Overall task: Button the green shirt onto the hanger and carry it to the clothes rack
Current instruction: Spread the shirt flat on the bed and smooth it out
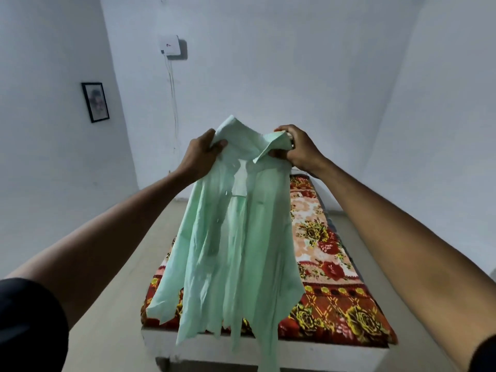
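Observation:
A pale green shirt (236,251) hangs in the air in front of me, its front open and unbuttoned, its hem dangling over the bed. My left hand (200,154) grips the left side of the collar. My right hand (296,146) grips the right side of the collar, fingers curled round the fabric. Both arms are stretched forward at chest height. No hanger and no clothes rack show in this view.
Below the shirt stands a narrow bed (268,347) covered by a red and orange floral blanket (335,299). White walls close in on three sides. A framed picture (95,102) hangs on the left wall and a white box with cables (169,45) on the far wall.

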Tool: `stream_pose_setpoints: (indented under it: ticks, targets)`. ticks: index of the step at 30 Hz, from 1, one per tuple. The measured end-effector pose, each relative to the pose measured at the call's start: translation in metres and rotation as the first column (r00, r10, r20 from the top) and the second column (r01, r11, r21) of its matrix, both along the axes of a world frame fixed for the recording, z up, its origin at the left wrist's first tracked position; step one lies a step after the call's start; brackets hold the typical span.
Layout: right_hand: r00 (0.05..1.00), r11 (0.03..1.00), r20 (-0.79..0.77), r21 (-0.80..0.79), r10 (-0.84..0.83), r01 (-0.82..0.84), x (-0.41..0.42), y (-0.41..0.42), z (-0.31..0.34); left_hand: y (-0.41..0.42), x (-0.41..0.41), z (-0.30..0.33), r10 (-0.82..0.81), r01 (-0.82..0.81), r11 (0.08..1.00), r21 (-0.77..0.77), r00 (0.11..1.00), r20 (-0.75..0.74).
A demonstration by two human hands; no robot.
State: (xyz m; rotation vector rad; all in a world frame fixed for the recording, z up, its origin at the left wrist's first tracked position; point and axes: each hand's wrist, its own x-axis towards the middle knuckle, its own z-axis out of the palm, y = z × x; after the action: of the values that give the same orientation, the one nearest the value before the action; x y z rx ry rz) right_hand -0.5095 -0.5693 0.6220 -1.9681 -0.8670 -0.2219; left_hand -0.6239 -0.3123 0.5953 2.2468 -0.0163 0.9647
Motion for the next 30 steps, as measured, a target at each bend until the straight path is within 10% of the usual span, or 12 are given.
stream_pose_setpoints:
  ticks: [22,30]
  targets:
    - [0.972,0.995,-0.216,0.060,0.091,-0.080,-0.040,-0.053,-0.045,-0.057,-0.039,-0.056,-0.093,0.094,0.995,-0.024,0.995,0.031]
    - [0.960,0.979,-0.280,-0.199,-0.026,-0.031,0.000,-0.045,-0.086,-0.043,-0.001,-0.104,-0.082,0.081,0.997,-0.012,0.995,-0.064]
